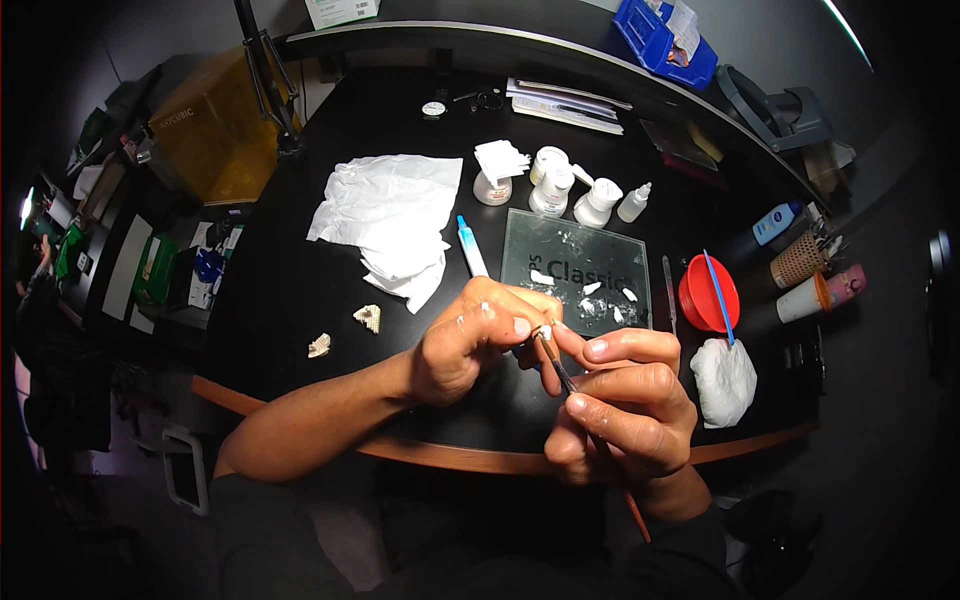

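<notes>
My left hand (468,335) is closed, pinching a small white piece (545,332) between its fingertips; the fingers partly hide its shape. My right hand (635,405) grips a thin brush (628,502) with a reddish-brown handle, its tip at the white piece. Both hands meet above the front of the desk. Just beyond them lies a glass slab (520,240) with several small white mounds and smears on it. Behind my left hand, a blue-and-white tube (470,248) lies on the desk.
Crumpled white tissue (395,215) covers the left part of the black desk (290,290), near two small beige casts (368,318). Several jars (550,195) and a dropper bottle (635,202) stand behind the slab. Rightward are a red bowl (695,285), a blue stick (715,270) and a white wad (724,385).
</notes>
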Demonstrator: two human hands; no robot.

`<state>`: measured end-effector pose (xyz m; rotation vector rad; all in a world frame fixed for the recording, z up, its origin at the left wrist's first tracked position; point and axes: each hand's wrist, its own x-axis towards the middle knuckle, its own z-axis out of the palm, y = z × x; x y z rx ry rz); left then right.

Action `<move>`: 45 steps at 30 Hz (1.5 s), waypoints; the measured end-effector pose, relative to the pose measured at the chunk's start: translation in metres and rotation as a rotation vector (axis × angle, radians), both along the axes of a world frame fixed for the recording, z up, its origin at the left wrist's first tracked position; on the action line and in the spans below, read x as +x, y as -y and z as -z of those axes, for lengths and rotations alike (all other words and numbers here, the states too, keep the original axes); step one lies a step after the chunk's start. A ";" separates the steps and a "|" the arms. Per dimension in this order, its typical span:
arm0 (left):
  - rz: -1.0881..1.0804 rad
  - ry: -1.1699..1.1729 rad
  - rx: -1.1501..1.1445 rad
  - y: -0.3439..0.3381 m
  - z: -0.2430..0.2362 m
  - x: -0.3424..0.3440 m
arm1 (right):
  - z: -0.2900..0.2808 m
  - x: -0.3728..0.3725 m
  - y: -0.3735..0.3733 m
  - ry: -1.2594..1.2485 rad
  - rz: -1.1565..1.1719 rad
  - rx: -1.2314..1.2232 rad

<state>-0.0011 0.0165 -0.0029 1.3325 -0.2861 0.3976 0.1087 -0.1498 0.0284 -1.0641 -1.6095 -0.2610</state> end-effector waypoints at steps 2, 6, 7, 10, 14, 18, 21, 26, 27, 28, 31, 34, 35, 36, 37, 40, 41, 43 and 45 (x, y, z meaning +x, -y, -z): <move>-0.002 -0.010 -0.004 0.000 -0.002 -0.001 | 0.000 0.000 0.000 0.008 0.004 0.001; 0.000 -0.015 -0.015 0.000 0.000 -0.001 | 0.001 0.000 0.000 0.018 0.015 0.001; 0.001 -0.016 -0.015 0.000 0.000 -0.001 | 0.001 0.000 -0.001 0.008 0.014 0.007; -0.007 -0.020 -0.020 0.001 0.000 -0.001 | 0.001 0.000 -0.001 -0.001 0.012 0.013; 0.002 0.009 -0.031 0.001 -0.001 0.000 | 0.000 0.000 0.000 -0.004 0.009 0.002; 0.003 -0.028 -0.049 0.001 0.001 -0.002 | -0.001 0.000 -0.001 -0.013 0.009 0.011; 0.001 -0.070 -0.066 0.002 0.000 -0.004 | 0.001 0.000 -0.001 -0.009 0.019 0.024; 0.009 -0.041 -0.041 0.000 0.000 -0.003 | -0.001 0.000 -0.002 -0.010 0.022 0.030; 0.012 -0.046 -0.028 0.000 0.000 -0.002 | -0.001 0.000 -0.002 -0.010 0.023 0.031; 0.012 -0.047 -0.027 0.000 0.000 -0.002 | -0.001 0.000 -0.003 -0.014 0.017 0.033; 0.006 -0.014 -0.028 0.001 0.001 -0.002 | 0.000 0.000 -0.003 -0.022 0.014 0.036; 0.001 -0.057 -0.050 0.001 0.001 -0.004 | 0.000 -0.001 -0.002 -0.026 0.020 0.034; 0.000 -0.064 -0.043 0.001 0.000 -0.004 | -0.001 -0.001 -0.001 -0.026 0.023 0.029; -0.001 -0.071 -0.035 0.001 -0.001 -0.004 | 0.000 -0.001 -0.001 -0.026 0.024 0.029; 0.000 -0.070 -0.035 0.002 -0.002 -0.003 | 0.000 -0.001 0.000 -0.029 0.008 0.020; -0.024 -0.045 -0.064 0.005 -0.002 -0.002 | 0.000 -0.001 0.000 -0.029 -0.008 0.017; -0.031 -0.037 -0.062 0.005 -0.002 -0.002 | 0.000 -0.001 -0.001 -0.026 -0.010 0.022; -0.037 -0.031 -0.058 0.005 -0.002 -0.001 | 0.001 -0.001 -0.001 -0.030 -0.015 0.025; -0.007 -0.010 -0.086 0.005 -0.001 -0.002 | 0.001 -0.001 -0.002 -0.035 -0.020 0.029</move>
